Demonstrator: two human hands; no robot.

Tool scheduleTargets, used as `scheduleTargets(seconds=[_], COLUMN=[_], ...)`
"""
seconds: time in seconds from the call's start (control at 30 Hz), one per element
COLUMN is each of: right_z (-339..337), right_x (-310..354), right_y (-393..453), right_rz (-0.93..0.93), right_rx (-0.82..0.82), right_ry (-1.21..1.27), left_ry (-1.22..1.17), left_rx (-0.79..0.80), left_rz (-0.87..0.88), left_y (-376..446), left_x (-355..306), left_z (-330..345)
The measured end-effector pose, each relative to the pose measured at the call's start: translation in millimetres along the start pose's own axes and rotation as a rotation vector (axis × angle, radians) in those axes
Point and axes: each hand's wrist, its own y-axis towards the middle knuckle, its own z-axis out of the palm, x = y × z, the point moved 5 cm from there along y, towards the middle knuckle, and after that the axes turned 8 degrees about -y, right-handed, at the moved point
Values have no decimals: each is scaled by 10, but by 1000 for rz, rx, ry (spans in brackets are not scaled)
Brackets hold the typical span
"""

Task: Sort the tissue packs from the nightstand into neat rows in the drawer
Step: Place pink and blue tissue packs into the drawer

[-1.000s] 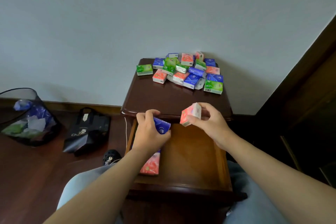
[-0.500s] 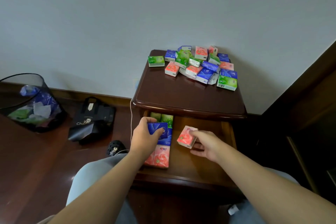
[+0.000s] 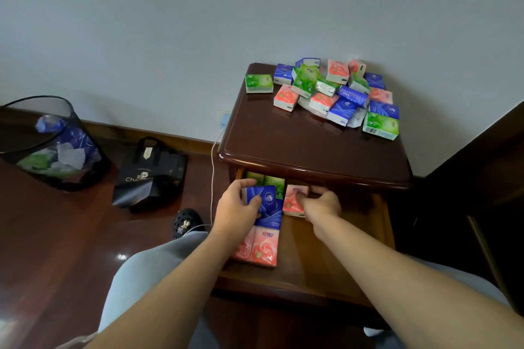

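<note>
A dark wooden nightstand (image 3: 306, 147) carries a heap of several green, blue and pink tissue packs (image 3: 337, 91) at its back right. Its drawer (image 3: 348, 252) is pulled open below. Along the drawer's left side lie green packs (image 3: 273, 180) at the back, a blue pack (image 3: 273, 217) in the middle and pink packs (image 3: 262, 249) at the front. My left hand (image 3: 236, 211) grips a blue pack (image 3: 262, 195) above that row. My right hand (image 3: 321, 204) holds a pink pack (image 3: 293, 201) down on the drawer floor just right of the row.
A black mesh waste bin (image 3: 48, 144) with scraps stands on the floor at the left. A black paper bag (image 3: 150, 176) lies beside it, and a black shoe (image 3: 185, 222) next to my knee. A white cable (image 3: 212, 176) hangs down the nightstand's left side.
Both hands have come down from the nightstand's front edge into the drawer. The blue pack now hovers over the left row and the pink pack has moved back beside the green packs.
</note>
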Motion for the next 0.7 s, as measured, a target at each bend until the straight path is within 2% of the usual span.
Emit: scheduleTargets(seconds=[0.17, 0.47, 0.53, 0.63, 0.7], right_z=[59, -202, -285, -348, -392], right_x=[-5, -134, -174, -180, -200], right_y=[-30, -145, -272, -541, -638], right_rz=[12, 87, 124, 172, 158], right_rx=[-46, 38, 146, 471, 611], right_ry=[-8, 103, 202, 337, 345], left_ry=[13, -26, -91, -236, -319], left_rx=[5, -22, -42, -46, -40], left_rz=[16, -53, -102, -196, -240], left_y=[-61, -160, -180, -212, -233], left_x=[-40, -75, -63, -46, -37], left_z=[-37, 38, 118, 320, 517])
